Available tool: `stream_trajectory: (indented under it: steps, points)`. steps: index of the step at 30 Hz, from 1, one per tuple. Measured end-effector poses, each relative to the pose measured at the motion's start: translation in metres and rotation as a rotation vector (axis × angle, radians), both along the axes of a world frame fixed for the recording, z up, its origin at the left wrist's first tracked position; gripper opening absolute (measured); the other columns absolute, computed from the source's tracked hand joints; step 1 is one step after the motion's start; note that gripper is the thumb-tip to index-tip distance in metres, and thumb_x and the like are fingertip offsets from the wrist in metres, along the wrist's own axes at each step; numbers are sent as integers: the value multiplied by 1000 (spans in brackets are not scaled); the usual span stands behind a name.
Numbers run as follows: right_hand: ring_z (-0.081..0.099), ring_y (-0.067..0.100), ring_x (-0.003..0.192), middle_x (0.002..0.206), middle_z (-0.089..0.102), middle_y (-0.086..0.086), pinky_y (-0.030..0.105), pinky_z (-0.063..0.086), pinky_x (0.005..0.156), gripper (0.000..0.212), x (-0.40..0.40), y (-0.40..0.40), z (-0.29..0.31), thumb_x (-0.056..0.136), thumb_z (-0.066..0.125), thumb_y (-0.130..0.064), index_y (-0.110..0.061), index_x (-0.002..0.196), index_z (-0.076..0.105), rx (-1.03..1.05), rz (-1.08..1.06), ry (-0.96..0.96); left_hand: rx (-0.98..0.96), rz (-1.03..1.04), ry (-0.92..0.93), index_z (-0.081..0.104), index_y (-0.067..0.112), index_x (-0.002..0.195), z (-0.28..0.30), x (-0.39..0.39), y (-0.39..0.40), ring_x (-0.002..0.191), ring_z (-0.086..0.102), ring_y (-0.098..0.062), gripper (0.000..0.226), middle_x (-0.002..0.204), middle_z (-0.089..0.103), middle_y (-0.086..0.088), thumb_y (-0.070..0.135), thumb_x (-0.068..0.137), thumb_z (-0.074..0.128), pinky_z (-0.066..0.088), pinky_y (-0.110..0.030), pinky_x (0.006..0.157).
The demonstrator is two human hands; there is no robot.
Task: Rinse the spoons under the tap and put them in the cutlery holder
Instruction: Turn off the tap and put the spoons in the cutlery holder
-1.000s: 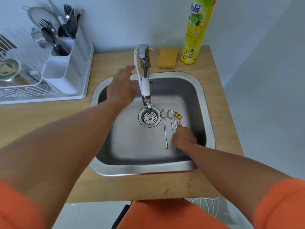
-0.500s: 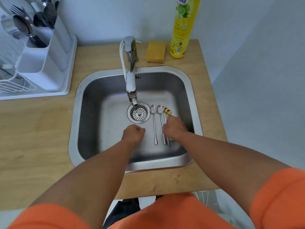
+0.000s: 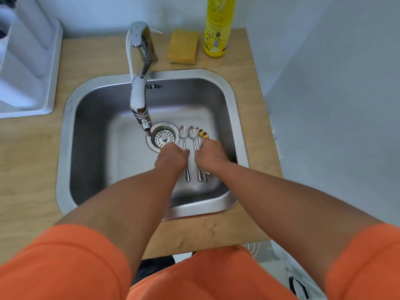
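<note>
Spoons (image 3: pixel 192 146) are lying side by side on the floor of the steel sink (image 3: pixel 71 135), bowls pointing toward the back wall, just to the right of the drain strainer (image 3: pixel 162 137). You've got two plain silver ones on the left of the row and at least one gold-toned one on the right edge; a couple more seem bunched under your hand there, but I can't count them for sure.

Your left hand (image 3: pixel 172 159) is down in the basin with the knuckles up and the fingers curled under, right against the handle of the leftmost spoon. Whether it's actually pinching that handle, can't tell, the grip is hidden under the hand. Your right hand (image 3: pixel 210 156) sits over the right side of the row, fingers also curled down onto the handles there, and again the contact itself is out of sight. The handle ends stick out below both hands.

The tap (image 3: pixel 138 92) arcs over the basin with its spout ending just left of the strainer. On the wooden surface (image 3: pixel 28 161) behind the sink there's a yellow sponge (image 3: pixel 183 47) and a yellow dish soap bottle (image 3: pixel 217 29) beside it. The white cutlery holder (image 3: pixel 23 59) stands on the far left, cut off by the frame edge.
</note>
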State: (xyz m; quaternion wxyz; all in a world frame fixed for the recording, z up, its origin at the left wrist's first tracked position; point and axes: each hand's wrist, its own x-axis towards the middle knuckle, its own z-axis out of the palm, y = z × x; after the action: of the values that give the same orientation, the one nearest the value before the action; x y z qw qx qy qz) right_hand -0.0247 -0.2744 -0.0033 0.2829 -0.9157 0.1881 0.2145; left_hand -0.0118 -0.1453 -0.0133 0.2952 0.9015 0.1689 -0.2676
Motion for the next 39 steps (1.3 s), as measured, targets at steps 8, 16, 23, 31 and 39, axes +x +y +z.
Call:
stream_trajectory:
  steps: [8, 16, 23, 31, 39]
  points:
    - [68, 33, 102, 115, 68, 13, 25, 42, 69, 25, 9, -4, -5, 90, 58, -23, -12, 111, 69, -4, 18, -7, 14, -50, 68, 59, 8, 80, -4, -2, -3, 90, 71, -36, 24, 94, 72, -18, 31, 87, 62, 53, -37, 74]
    - [60, 30, 81, 101, 65, 13, 28, 44, 67, 8, 16, 8, -10, 91, 58, -20, -13, 90, 63, -91, 117, -5, -230, 127, 64, 55, 12, 62, -7, -24, 53, 64, 59, -26, 32, 67, 61, -13, 20, 93, 60, 51, -35, 64]
    - [64, 31, 85, 87, 51, 5, 31, 46, 66, 8, 14, 21, -18, 93, 61, -21, -13, 97, 62, -217, 136, -25, -479, 440, -66, 50, 16, 85, 38, -20, 119, 58, 61, -20, 17, 85, 68, -7, 11, 100, 55, 42, -28, 55]
    - [55, 27, 71, 88, 63, 10, 30, 46, 65, 12, 18, 27, -23, 92, 64, -19, -12, 88, 55, -245, 42, -11, -541, 430, -414, 52, 19, 87, 129, -2, 200, 69, 66, -21, 16, 80, 74, 2, 17, 101, 58, 53, -34, 63]
    - [68, 35, 96, 107, 68, 16, 31, 47, 69, 16, 19, 34, -19, 92, 65, -19, -11, 95, 51, -172, -16, 75, -492, 483, -793, 48, 30, 89, 230, 36, 290, 63, 66, -11, 16, 81, 75, 9, 25, 94, 61, 51, -27, 52]
